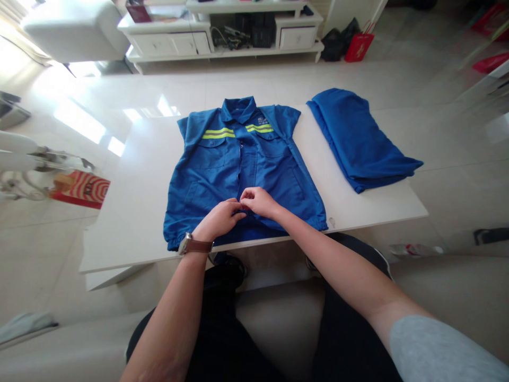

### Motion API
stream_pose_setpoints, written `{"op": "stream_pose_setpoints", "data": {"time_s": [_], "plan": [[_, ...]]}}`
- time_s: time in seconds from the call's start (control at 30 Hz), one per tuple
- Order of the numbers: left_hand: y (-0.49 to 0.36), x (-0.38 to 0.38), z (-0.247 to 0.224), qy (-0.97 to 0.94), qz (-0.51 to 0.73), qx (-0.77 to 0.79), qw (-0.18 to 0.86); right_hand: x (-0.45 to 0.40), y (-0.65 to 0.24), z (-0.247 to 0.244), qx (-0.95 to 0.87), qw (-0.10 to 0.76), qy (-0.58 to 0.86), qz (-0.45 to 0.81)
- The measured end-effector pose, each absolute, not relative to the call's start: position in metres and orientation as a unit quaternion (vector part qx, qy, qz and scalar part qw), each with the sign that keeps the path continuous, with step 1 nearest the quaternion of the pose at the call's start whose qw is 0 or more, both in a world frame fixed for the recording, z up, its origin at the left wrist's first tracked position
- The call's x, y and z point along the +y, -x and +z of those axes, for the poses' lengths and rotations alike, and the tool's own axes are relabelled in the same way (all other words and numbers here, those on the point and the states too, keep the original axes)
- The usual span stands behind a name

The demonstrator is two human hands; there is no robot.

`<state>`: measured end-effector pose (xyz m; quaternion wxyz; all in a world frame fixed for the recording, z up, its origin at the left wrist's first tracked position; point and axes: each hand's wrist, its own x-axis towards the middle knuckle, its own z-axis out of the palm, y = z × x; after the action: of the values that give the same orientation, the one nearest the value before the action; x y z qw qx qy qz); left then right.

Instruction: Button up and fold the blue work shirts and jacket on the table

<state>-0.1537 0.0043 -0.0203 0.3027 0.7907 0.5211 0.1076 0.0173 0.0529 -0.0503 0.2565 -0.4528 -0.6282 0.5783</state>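
A blue work jacket [214,159] with yellow-and-grey reflective strips lies front up on the white table [139,159], collar at the far side. Its front is partly open below the chest. My left hand [225,216], with a brown-strapped watch on the wrist, pinches the jacket's front edge near the hem. Right beside it, my right hand [256,201] has thumb and fingertips closed on the same edge. The fingertips of both hands nearly touch, and the small part between them is hidden. A folded blue cloth [353,132] lies to the right of the jacket.
Beyond the table stands a white cabinet [170,45]. A red bag [359,46] and a black bag sit on the floor at its right. A red-and-tan paper bag [85,188] is at the left. A plastic bottle [415,250] lies at the lower right.
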Motion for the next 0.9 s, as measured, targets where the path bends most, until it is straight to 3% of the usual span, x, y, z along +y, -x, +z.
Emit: {"op": "stream_pose_setpoints", "data": {"time_s": [0.23, 0.5, 0.7, 0.9], "plan": [[0.153, 0.001, -0.019, -0.759, 0.042, 0.543, 0.358, 0.051, -0.019, -0.047, -0.688, 0.228, 0.477, 0.498], [0.15, -0.002, -0.022, -0.723, -0.082, 0.533, 0.431, 0.043, -0.021, -0.048, -0.799, 0.116, 0.451, 0.381], [0.152, 0.002, -0.048, -0.713, -0.038, 0.52, 0.469, 0.042, -0.024, -0.049, -0.834, 0.083, 0.463, 0.289], [0.152, 0.002, -0.044, -0.709, -0.008, 0.539, 0.455, 0.037, -0.026, -0.042, -0.845, 0.012, 0.471, 0.251]]}}
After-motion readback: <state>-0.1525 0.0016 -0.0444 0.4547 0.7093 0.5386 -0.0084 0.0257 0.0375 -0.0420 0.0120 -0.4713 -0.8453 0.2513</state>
